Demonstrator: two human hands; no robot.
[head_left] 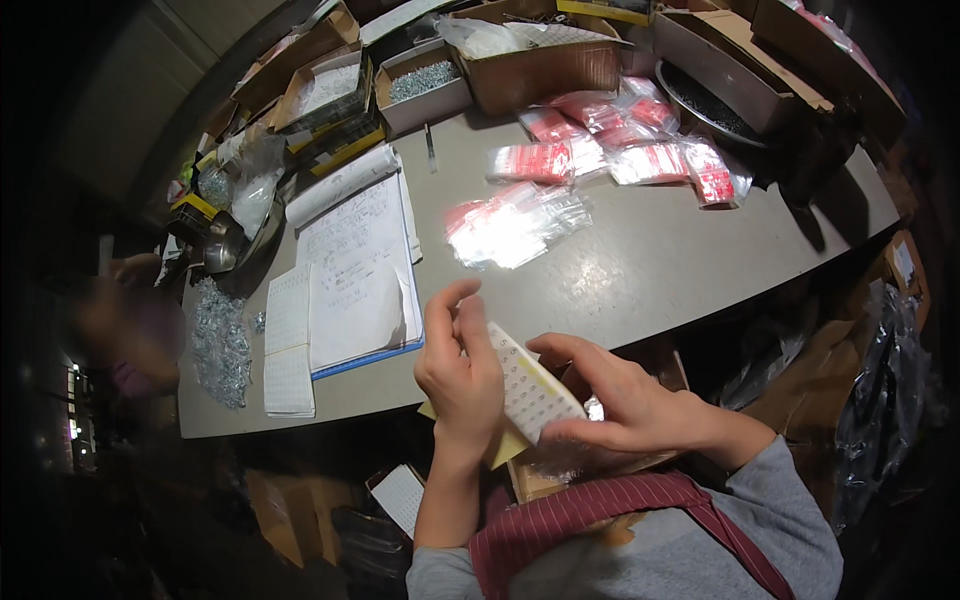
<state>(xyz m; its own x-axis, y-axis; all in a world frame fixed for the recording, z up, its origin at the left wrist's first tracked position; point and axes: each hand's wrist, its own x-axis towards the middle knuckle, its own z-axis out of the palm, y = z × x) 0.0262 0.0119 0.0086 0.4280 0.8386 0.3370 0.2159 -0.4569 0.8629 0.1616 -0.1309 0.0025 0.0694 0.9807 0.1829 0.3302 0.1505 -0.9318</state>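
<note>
A small stack of printed label sheets [540, 388], white on top with yellowish paper beneath, is held tilted in front of my body, just off the table's near edge. My left hand [462, 375] wraps round its left side, fingers curled and pointing up. At the other side my right hand [630, 402] curves round the stack, fingertips at the upper edge and thumb at the lower corner. Beyond my hands, a pile of clear plastic zip bags [515, 228] with red bands lies on the grey table [640, 270].
To the left lie a clipboard with handwritten paper [350, 270], another label sheet [289, 340] and a heap of small metal parts [220, 345]. A pen [430, 148] and boxes of hardware [422, 85] are farther back. Cardboard boxes [295, 510] stand below the table. A blurred person [125, 320] is at far left.
</note>
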